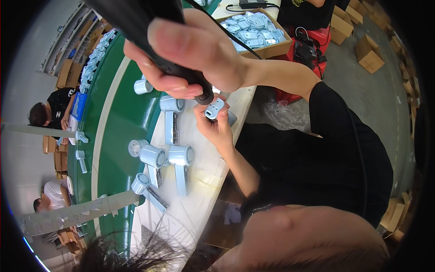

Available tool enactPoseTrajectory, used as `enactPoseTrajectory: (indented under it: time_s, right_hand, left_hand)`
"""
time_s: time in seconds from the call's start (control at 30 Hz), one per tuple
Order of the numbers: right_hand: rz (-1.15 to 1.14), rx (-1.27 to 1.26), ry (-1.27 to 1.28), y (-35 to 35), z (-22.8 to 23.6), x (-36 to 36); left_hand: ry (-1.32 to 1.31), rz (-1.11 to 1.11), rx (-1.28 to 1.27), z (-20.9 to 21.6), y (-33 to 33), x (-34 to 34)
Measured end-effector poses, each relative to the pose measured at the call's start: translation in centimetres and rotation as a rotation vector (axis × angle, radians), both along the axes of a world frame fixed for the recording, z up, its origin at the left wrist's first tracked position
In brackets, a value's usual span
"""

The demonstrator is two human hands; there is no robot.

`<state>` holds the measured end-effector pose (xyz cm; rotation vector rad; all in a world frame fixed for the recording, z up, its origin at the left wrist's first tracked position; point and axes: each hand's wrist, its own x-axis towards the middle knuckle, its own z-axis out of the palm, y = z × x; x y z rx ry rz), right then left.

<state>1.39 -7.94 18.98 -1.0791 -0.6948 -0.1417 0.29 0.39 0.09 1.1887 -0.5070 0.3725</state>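
My right hand (208, 54) is wrapped round a black electric screwdriver (131, 22), large and close at the top. Its tip end points down at a light-blue plastic part (215, 109) with a rounded face and small holes. My left hand (213, 129) pinches this part between thumb and fingers, over the edge of the white worktop (199, 181). Whether the tip touches the part, I cannot tell. To the left of my left hand stand several light-blue handheld fans (180, 156), their handles open along one side with inner parts showing.
A cardboard box (276, 49) of light-blue plastic pieces (253, 29) sits at the top. Beside the worktop runs a green conveyor (118, 122), with more fans on it. Two people (54, 109) work across it. Cartons (369, 54) stand on the floor to the right.
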Motion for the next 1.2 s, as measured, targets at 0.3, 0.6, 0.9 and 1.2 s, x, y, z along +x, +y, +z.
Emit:
enactPoseTrajectory:
  time_s: [0.3,0.6,0.9,1.2]
  right_hand:
    - [-0.021,0.0,-0.008,1.3,-1.3,0.6]
    - [-0.003,0.016,-0.041,1.1,-1.2,0.5]
    - [-0.002,0.062,-0.082,0.4,-1.6,0.1]
    - [-0.317,-0.147,-0.274,-4.8,-6.2,5.1]
  left_hand:
    - [-0.024,0.009,-0.003,-0.5,0.6,-0.1]
    - [-0.059,0.007,-0.138,0.3,-0.1,-0.4]
    - [-0.038,0.053,0.066,-0.6,0.1,-0.2]
    - [-0.117,0.096,-0.013,-0.4,0.0,0.8]
